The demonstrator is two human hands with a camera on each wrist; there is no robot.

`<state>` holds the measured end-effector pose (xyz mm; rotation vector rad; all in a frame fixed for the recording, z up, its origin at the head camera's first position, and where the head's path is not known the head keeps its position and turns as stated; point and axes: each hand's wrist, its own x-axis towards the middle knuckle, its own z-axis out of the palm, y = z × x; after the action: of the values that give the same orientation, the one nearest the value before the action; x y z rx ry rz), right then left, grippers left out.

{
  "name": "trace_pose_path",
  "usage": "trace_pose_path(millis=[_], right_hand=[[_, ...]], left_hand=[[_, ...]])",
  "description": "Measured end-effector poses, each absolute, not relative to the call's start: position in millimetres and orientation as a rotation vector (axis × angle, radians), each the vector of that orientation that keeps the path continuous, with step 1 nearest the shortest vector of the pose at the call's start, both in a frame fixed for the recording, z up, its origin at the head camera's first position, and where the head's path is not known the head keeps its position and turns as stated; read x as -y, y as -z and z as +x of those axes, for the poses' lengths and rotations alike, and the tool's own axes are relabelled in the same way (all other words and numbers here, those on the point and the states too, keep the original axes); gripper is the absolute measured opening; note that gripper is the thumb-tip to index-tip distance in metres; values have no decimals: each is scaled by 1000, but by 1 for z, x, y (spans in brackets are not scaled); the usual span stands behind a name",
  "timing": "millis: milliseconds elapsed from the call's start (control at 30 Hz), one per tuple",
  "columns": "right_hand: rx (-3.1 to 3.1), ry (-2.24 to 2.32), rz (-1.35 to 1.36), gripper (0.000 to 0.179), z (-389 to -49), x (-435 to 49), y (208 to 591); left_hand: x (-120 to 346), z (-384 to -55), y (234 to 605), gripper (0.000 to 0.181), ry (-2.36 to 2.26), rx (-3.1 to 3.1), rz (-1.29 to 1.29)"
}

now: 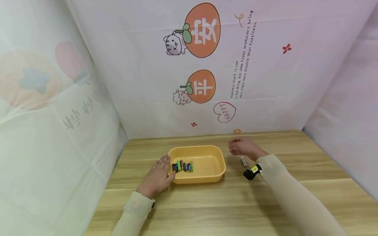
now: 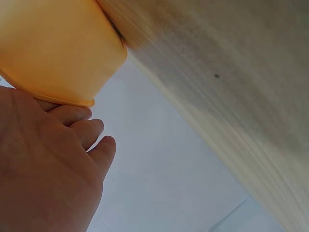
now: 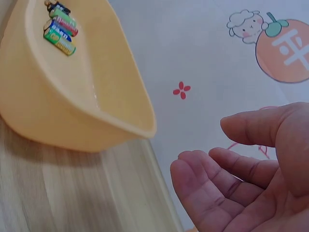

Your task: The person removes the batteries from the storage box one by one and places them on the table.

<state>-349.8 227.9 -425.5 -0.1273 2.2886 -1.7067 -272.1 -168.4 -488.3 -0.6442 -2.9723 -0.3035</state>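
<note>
A yellow plastic bin [image 1: 206, 179] stands on the wooden table, with several small batteries [image 1: 181, 166] of mixed colours lined up side by side in its left part. My left hand [image 1: 157, 175] rests against the bin's left end, its fingers extended along the rim and the thumb at the near corner. In the left wrist view, fingertips [image 2: 89, 130] show right at the rim from outside. Off the bin's right end hovers my right hand [image 1: 243, 146], fingers loosely bent and nothing between them. A white cylinder like a battery [image 1: 243, 161] lies on the table below that hand.
A printed white cloth [image 1: 147, 82] hangs behind the table [image 1: 189, 209], with more cloth on the left and right sides. The right wrist carries a black camera [image 1: 250, 173], close to the white cylinder in the head view.
</note>
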Motion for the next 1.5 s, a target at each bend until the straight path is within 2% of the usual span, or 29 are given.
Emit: trace_pose_path(millis=[300, 933, 1500], right_hand=[[-2279, 1707, -163, 35, -352, -204, 426], [-2209, 1731, -204, 31, -349, -159, 436], [-2183, 1697, -203, 34, -352, -118, 450]], left_hand=[[169, -269, 485, 76, 282, 2991, -652], [167, -272, 488, 72, 310, 2978, -647], [167, -271, 488, 72, 280, 2978, -659]])
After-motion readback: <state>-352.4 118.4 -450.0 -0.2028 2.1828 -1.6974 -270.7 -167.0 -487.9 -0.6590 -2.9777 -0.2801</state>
